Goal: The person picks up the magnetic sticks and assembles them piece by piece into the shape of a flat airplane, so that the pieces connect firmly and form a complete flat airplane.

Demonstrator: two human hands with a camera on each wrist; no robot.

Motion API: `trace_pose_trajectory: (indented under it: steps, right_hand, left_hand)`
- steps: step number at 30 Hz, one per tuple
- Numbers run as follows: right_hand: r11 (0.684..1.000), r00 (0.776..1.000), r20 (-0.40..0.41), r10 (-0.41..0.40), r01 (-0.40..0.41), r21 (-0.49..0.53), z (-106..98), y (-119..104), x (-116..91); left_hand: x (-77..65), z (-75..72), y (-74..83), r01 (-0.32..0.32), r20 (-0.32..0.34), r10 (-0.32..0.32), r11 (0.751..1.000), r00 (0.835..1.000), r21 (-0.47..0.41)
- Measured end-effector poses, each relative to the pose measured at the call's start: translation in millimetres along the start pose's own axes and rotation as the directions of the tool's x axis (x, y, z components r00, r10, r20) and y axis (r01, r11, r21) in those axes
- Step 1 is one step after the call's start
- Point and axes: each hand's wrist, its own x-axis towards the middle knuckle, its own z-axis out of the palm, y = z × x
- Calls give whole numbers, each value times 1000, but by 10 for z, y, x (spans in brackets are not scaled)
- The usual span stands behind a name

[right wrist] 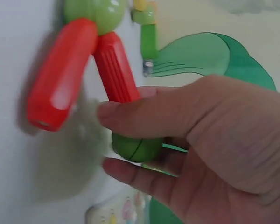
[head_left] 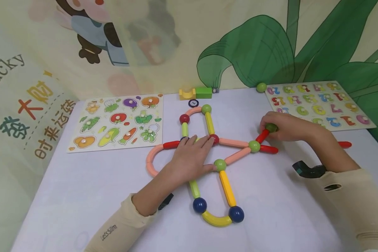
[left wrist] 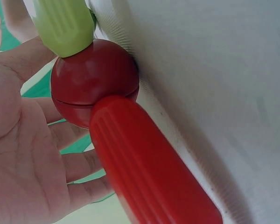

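Magnetic sticks and balls form a joined figure on the white table. My left hand (head_left: 189,159) lies spread over its middle, fingers extended across sticks near a dark red ball (head_left: 214,140). The thumb reaches a light green ball (head_left: 220,165). In the left wrist view, a red ball (left wrist: 95,79) joins a green stick (left wrist: 65,25) and a red stick (left wrist: 149,163) before the palm. At the figure's right end, my right hand (head_left: 285,126) pinches a dark green ball (right wrist: 137,148) and the red stick (right wrist: 115,67) attached to it. That stick meets a light green ball (head_left: 254,146).
A vegetable puzzle board (head_left: 119,122) lies at the back left, a number board (head_left: 321,103) at the back right. Yellow and green blocks (head_left: 203,92) and a loose green ball (head_left: 261,87) sit along the back edge. Another red stick (head_left: 344,144) lies beyond the right forearm.
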Motion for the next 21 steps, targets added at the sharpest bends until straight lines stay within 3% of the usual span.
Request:
trace_pose_trajectory:
  steps: [4,6,13,21]
  right_hand:
    - [997,996,92,14,-21,74,-127,19,-17]
    - [994,994,102,32,-42,100,-238,58,26]
    - [988,985,-95,146,-141,60,-607,352,555]
    - [987,987,-47,157,-159,-38,-674,414,919]
  left_hand:
    - [2,-1,-2,2,5,-2,1000,1000,5]
    - [0,-1,-7,5,11,-5,1000,1000,4]
    - [-6,9,-24,16,20,-16,1000,1000,-1]
    - [12,16,-11,11,26,-11,1000,1000,-4]
